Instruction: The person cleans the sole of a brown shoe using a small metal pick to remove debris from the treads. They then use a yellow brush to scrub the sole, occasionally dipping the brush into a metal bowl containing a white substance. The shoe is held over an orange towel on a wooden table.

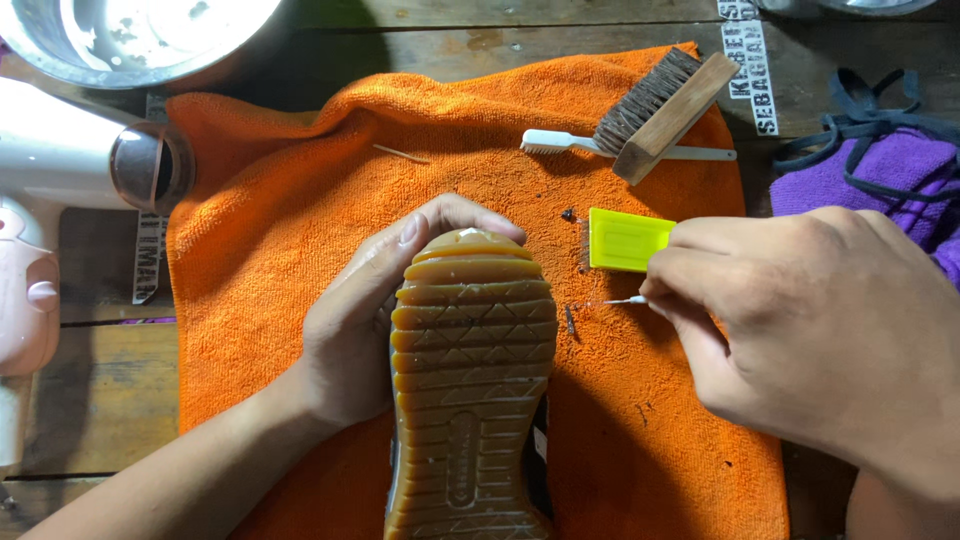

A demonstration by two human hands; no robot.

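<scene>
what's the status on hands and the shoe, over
Left hand grips the upturned shoe at its toe. Right hand pinches a thin white pick, tip off the sole. Yellow brush beside it.

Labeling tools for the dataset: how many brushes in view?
2. A wooden bristle brush lies at the orange towel's top right, across a white toothbrush. The yellow tool beside the right hand may carry bristles; cannot tell.
</scene>
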